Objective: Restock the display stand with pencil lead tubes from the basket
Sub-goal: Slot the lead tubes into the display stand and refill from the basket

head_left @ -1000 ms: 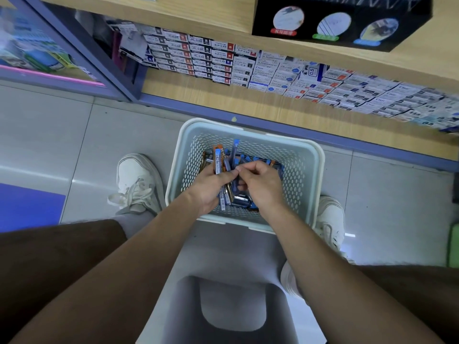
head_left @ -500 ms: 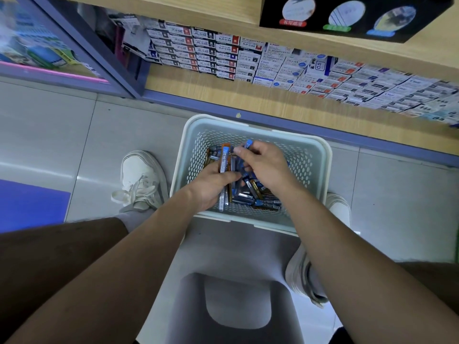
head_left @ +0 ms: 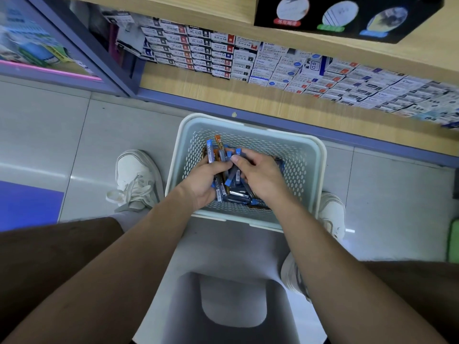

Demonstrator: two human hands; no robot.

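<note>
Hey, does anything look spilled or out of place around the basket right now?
Nothing stands out. The pencil lead tubes lie jumbled and crisscrossed, but all inside the basket; none shows on the floor tiles. The left hand grips a bunch of them, and the right hand pinches more above the pile.

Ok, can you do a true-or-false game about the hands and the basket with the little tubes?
1. The left hand and the right hand are both down in the basket. True.
2. The left hand grips a bunch of tubes. True.
3. The basket sits up on a table. False: it stands on the floor, in front of the shelf.
4. The basket has nothing left in it. False: loose tubes lie under the hands.
5. The shoe beside the basket is black. False: it is white.
</note>
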